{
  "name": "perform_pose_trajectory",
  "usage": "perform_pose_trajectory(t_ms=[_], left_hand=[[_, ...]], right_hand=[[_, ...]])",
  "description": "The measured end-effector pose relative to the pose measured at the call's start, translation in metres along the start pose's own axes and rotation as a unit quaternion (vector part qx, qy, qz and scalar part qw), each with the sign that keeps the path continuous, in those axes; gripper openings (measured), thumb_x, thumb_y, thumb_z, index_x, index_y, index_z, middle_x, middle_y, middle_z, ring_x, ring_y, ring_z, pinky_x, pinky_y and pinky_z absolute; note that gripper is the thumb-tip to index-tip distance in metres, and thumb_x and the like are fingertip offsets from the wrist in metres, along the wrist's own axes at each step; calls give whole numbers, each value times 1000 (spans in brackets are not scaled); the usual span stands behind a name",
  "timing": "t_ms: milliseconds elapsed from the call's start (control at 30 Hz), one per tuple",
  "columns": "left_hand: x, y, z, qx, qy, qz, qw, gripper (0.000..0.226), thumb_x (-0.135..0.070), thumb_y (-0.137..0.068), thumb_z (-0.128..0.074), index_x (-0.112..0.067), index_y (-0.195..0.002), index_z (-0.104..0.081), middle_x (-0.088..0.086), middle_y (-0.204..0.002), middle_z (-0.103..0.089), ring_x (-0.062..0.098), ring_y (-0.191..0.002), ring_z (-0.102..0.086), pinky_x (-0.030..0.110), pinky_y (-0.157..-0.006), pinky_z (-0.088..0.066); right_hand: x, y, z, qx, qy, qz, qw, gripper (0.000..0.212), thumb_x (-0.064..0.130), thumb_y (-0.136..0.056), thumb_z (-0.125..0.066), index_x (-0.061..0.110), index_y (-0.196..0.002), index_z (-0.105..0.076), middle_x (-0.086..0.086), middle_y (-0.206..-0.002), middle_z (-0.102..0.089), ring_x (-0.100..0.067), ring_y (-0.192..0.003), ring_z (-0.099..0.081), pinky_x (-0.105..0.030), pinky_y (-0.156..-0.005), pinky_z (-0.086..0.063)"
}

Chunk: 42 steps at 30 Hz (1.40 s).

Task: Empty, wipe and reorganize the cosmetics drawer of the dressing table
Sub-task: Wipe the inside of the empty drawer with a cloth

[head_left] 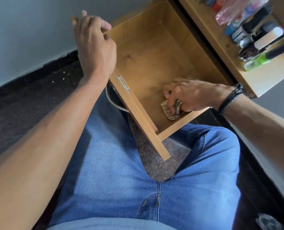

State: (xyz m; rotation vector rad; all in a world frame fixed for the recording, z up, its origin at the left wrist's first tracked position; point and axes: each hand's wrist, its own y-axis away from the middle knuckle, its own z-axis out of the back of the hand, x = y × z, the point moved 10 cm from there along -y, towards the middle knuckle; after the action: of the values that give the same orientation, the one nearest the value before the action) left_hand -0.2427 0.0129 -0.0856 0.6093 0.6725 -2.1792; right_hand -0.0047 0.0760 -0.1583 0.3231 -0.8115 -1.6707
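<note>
The wooden drawer (147, 52) stands pulled out over my knees, and its floor is bare. My left hand (94, 45) grips the drawer's far left corner at the top of the front panel. Inside the drawer, my right hand (186, 95) presses a crumpled patterned cloth (168, 112) against the floor in the near corner. A black band is on my right wrist. Several cosmetics bottles and tubes (257, 32) lie in a row on the dressing table top (261, 78) at the upper right.
A curved metal handle (114, 102) hangs on the outside of the drawer front, above my jeans (118, 171). Dark speckled floor (21, 103) lies to the left, under a grey wall (29, 30). A dark stool edge shows at the lower right.
</note>
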Motion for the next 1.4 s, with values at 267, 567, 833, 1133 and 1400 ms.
perform_pose_trajectory(t_ms=[267,567,833,1133,1400], left_hand=[[0,2,0,5,1,0,1000,37,3,-87,-41,-14,-111,-65,0,-136,-57,19,-150,-28,36,-126,-3],[-1,1,-1,5,2,2,1000,42,4,-83,-40,-14,-111,-66,1,-135,-59,19,-149,-29,37,-125,-4],[-1,2,0,6,-1,4,1000,39,3,-87,-42,-14,-112,-66,1,-138,-58,20,-149,-29,37,-125,-4],[-2,3,1,8,3,3,1000,39,5,-87,-42,-14,-112,-65,0,-136,-58,19,-149,-28,37,-126,-3],[-3,3,1,7,8,5,1000,41,6,-86,-41,-14,-112,-66,1,-136,-58,20,-150,-28,35,-126,-2]], right_hand=[[57,-21,-8,8,37,55,998,27,19,-86,-68,39,-70,-62,13,-130,-47,-13,-112,-36,-46,-100,-39],[-24,8,7,7,33,11,999,50,-1,-77,-64,48,-72,-60,13,-111,-49,-13,-105,-46,-28,-91,-26],[52,-19,-14,12,36,63,997,31,15,-84,-67,44,-74,-63,15,-130,-45,-17,-122,-38,-51,-105,-38],[-1,-5,15,-58,-97,4,994,49,6,-81,-70,54,-90,-72,13,-113,-58,-16,-97,-60,-38,-83,-54],[25,-15,28,-186,-102,13,977,39,12,-83,-71,44,-103,-77,8,-119,-54,-20,-105,-54,-42,-91,-52]])
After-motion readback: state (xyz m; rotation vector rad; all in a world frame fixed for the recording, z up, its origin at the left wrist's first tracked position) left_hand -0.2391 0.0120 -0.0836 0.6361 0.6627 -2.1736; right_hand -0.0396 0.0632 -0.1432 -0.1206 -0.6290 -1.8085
